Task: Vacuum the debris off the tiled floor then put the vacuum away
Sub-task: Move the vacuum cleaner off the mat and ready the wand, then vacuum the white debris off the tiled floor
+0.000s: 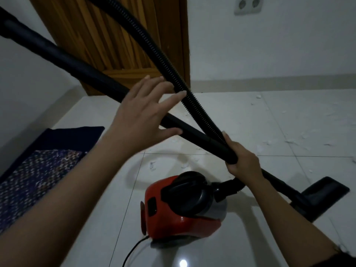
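The right hand [243,160] grips the tube [77,63] tightly at centre right, while the open left hand [142,120] reaches for it, probably to steady it.

Vac [181,207] on floor [269,132], mat [38,170] left, debris [289,141] behind.

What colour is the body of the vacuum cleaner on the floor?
Red, with a black top part; the head view shows the vacuum cleaner clearly.
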A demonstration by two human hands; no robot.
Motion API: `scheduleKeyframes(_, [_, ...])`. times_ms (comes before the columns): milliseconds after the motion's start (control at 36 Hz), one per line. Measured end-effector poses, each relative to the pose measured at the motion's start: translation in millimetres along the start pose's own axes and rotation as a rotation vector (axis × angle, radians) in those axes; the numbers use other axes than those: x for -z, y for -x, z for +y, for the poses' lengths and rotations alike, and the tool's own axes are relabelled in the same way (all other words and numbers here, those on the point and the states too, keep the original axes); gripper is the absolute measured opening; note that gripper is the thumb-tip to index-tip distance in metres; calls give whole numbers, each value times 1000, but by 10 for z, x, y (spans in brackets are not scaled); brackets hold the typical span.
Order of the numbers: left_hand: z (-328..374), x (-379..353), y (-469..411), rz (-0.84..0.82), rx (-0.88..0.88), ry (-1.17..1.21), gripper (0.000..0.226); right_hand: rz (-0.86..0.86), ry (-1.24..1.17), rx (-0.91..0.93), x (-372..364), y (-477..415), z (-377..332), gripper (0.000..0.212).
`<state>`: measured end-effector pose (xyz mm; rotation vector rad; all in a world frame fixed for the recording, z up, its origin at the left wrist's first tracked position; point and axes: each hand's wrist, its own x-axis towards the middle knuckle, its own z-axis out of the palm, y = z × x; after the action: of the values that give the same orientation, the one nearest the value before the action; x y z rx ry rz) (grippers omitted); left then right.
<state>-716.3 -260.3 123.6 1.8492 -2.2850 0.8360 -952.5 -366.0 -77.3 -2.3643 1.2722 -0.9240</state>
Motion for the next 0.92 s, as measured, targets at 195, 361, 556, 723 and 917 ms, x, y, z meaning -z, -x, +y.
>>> scheduleKeyframes(195, [-162,-28,-190,-547,-168,-243,73,-109,-36,6,92,126,-96,95])
scheduleKeyframes(361, [-217,27,-171,-679,-367,-123,60,-215,-32,17,180,238,-137,99])
scheduleKeyframes(556, [0,155,-155,-804,-428,19,56,-283,-18,-114,222,492,-140,109])
scheduleKeyframes(723, [214,281,-72,-902,-392,146,53,-376,91,-391,359,845,-241,95])
scheduleKeyframes(917, [694,531,-39,-1018,-250,345,58,-325,-309,-1149,857,858,-876,74])
